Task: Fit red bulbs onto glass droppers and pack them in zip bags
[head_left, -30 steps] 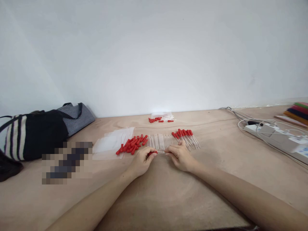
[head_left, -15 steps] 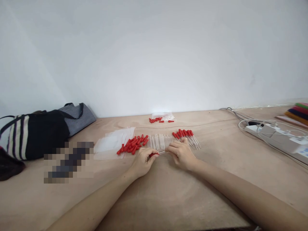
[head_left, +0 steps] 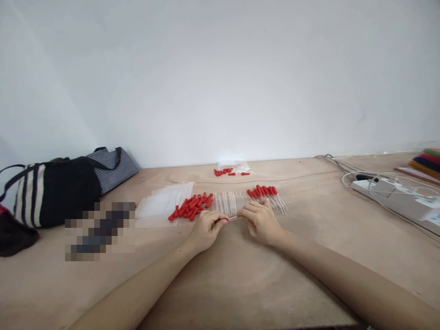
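My left hand [head_left: 203, 233] is closed around a red rubber bulb [head_left: 226, 220], most of it covered by my thumb and fingers. A thin clear dropper tube [head_left: 233, 218] runs from the bulb's mouth to my right hand [head_left: 260, 223], whose fingers pinch its other end. How deep the tube sits in the bulb cannot be made out. Just beyond my hands lies a row of clear dropper tubes [head_left: 227, 201]. Loose red bulbs [head_left: 191, 206] are heaped left of that row. To its right, several droppers with red bulbs fitted [head_left: 271, 191] lie side by side.
Clear plastic bags [head_left: 153, 206] lie beside the bulb heap. Farther back are more red bulbs [head_left: 223, 172] and a small bag [head_left: 233, 165]. A black bag [head_left: 68, 188] stands left. Power strips [head_left: 395, 195] with white cables lie right, near a colourful stack [head_left: 426, 162].
My left thumb and fingers now cover more of the red bulb. Both hands stay almost in place, and the whole view has shifted slightly.
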`<state>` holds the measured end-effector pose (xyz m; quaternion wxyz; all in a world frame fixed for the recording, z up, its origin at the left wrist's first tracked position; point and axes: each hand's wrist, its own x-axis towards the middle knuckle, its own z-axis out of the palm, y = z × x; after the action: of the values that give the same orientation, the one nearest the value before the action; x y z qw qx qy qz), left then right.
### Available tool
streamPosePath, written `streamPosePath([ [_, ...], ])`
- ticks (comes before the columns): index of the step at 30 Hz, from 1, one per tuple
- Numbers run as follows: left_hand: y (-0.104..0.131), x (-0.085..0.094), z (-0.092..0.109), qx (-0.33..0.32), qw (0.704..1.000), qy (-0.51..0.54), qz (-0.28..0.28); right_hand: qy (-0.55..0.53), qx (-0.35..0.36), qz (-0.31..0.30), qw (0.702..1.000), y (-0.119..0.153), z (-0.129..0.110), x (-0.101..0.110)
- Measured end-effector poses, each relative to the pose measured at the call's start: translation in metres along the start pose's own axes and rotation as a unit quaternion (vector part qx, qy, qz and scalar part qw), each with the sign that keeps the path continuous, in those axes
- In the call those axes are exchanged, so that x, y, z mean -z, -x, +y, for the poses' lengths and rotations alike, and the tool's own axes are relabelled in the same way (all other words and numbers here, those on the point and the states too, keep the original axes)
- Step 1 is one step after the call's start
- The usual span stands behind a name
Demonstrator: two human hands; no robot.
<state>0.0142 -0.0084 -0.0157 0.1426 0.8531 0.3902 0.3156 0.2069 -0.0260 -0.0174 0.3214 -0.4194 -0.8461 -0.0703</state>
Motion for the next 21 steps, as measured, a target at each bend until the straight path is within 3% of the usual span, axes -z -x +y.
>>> streamPosePath([
  [6,0.001,-0.003,-0.004,-0.003,1.000,-0.014,0.027,-0.047,-0.086,-0.017,0.995,0.002,-0.009,0.001],
  [21,0.006,-0.004,0.004,-0.121,0.988,-0.085,0.051,-0.115,-0.185,-0.119,0.969,-0.004,-0.016,0.006],
])
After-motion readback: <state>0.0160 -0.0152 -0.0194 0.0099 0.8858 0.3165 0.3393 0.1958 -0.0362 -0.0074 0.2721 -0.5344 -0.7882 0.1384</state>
